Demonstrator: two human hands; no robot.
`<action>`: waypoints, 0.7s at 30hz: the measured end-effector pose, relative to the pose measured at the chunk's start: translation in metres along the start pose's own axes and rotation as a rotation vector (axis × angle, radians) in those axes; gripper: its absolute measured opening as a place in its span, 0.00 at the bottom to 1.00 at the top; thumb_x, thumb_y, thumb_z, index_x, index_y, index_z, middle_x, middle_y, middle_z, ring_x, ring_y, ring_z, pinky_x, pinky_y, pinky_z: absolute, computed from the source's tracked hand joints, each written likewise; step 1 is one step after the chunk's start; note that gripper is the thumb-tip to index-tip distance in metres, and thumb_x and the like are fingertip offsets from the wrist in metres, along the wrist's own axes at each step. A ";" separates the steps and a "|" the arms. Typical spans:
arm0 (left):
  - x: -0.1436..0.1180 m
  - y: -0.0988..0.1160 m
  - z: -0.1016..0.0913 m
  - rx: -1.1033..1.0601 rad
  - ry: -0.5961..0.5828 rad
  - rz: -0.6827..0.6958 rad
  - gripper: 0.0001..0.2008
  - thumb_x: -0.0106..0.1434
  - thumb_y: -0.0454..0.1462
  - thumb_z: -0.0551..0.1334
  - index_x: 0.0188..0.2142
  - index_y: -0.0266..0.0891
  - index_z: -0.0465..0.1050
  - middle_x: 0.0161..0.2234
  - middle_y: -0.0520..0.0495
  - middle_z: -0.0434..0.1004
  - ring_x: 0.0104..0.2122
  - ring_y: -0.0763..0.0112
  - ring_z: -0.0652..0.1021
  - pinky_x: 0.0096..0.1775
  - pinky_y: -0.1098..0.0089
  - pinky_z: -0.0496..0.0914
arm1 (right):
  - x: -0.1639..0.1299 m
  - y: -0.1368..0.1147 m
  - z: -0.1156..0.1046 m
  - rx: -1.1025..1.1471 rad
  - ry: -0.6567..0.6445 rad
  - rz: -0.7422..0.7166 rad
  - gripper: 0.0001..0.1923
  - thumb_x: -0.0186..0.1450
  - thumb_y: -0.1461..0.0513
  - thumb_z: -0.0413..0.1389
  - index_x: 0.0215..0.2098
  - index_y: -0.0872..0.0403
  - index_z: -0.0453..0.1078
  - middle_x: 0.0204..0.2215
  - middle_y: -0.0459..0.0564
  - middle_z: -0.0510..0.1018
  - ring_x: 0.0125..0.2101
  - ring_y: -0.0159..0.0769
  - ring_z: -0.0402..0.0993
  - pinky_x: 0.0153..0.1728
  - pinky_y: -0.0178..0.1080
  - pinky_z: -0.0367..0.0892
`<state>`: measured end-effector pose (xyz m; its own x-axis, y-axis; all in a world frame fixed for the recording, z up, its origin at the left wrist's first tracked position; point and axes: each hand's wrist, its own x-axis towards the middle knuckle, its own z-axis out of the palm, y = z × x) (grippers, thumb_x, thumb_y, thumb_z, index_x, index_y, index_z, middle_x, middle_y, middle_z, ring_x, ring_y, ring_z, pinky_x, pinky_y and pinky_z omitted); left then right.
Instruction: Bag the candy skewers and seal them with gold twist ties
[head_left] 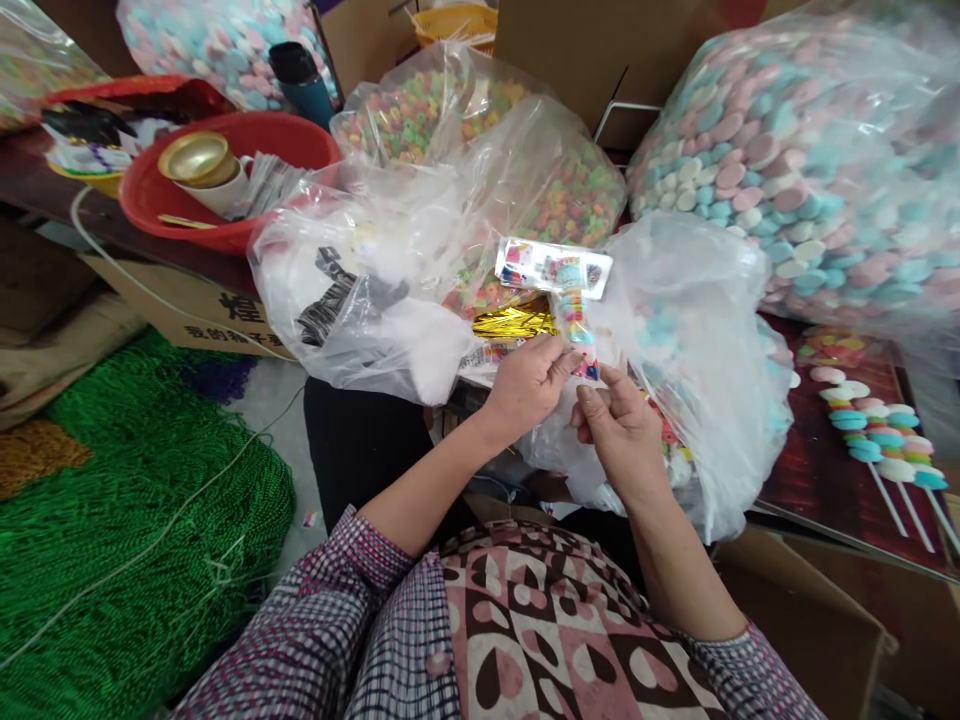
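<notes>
A small clear candy packet (571, 300) with a printed header card stands upright between my hands. My left hand (529, 380) pinches its lower end from the left. Fingertips of my right hand (619, 425) meet that same lower end from the right. A bundle of gold twist ties (514, 322) lies just behind my left hand. The packet's bottom is partly hidden by my fingers.
Large clear bags of coloured candy (795, 160) and cereal-like sweets (480, 130) surround my lap. A red basin (225, 165) with a gold-lidded cup sits back left. Finished candy sticks (877, 435) lie on the right. Green mesh (127, 520) covers the floor left.
</notes>
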<state>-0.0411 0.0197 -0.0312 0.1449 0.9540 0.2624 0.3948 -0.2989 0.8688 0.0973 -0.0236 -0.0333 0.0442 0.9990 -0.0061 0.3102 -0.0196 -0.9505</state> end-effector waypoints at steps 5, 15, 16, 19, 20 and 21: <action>-0.005 0.001 0.008 0.218 -0.093 0.086 0.13 0.72 0.40 0.50 0.31 0.42 0.63 0.35 0.44 0.74 0.37 0.64 0.75 0.41 0.66 0.68 | -0.001 0.001 0.007 -0.337 0.148 -0.154 0.16 0.69 0.54 0.47 0.41 0.52 0.74 0.22 0.47 0.75 0.23 0.37 0.70 0.29 0.41 0.68; -0.005 0.010 -0.004 -0.356 -0.073 -0.117 0.15 0.67 0.48 0.56 0.30 0.41 0.64 0.29 0.51 0.70 0.32 0.71 0.72 0.37 0.69 0.68 | 0.000 0.007 0.007 -0.175 0.173 -0.118 0.17 0.70 0.49 0.48 0.30 0.49 0.68 0.21 0.44 0.71 0.21 0.34 0.68 0.26 0.38 0.65; -0.003 0.011 -0.006 -0.442 -0.023 -0.147 0.15 0.68 0.49 0.56 0.32 0.41 0.65 0.31 0.51 0.71 0.34 0.72 0.73 0.39 0.69 0.69 | -0.002 0.007 0.007 -0.173 0.166 -0.121 0.17 0.70 0.49 0.48 0.31 0.50 0.67 0.21 0.44 0.72 0.21 0.33 0.67 0.25 0.37 0.65; 0.002 0.008 -0.005 -0.662 0.010 -0.221 0.17 0.69 0.51 0.54 0.37 0.41 0.69 0.34 0.49 0.74 0.35 0.71 0.75 0.41 0.68 0.71 | -0.006 0.006 0.011 -0.200 0.147 -0.137 0.16 0.70 0.50 0.48 0.32 0.50 0.68 0.21 0.44 0.73 0.21 0.32 0.68 0.26 0.37 0.65; 0.003 0.006 -0.003 -0.709 -0.024 -0.242 0.18 0.69 0.52 0.54 0.39 0.41 0.71 0.34 0.48 0.75 0.34 0.71 0.76 0.39 0.67 0.72 | -0.007 0.006 0.012 -0.218 0.135 -0.143 0.16 0.70 0.50 0.48 0.32 0.50 0.69 0.21 0.44 0.73 0.21 0.32 0.69 0.26 0.37 0.65; 0.003 0.005 0.000 -0.718 -0.042 -0.263 0.20 0.68 0.53 0.54 0.40 0.41 0.72 0.33 0.48 0.76 0.31 0.71 0.76 0.36 0.67 0.73 | -0.009 0.007 0.013 -0.234 0.124 -0.146 0.16 0.70 0.50 0.48 0.32 0.50 0.69 0.21 0.44 0.73 0.21 0.32 0.69 0.26 0.37 0.65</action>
<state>-0.0390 0.0212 -0.0260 0.1674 0.9859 0.0054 -0.2636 0.0395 0.9638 0.0862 -0.0317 -0.0438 0.0944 0.9796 0.1773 0.5320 0.1008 -0.8407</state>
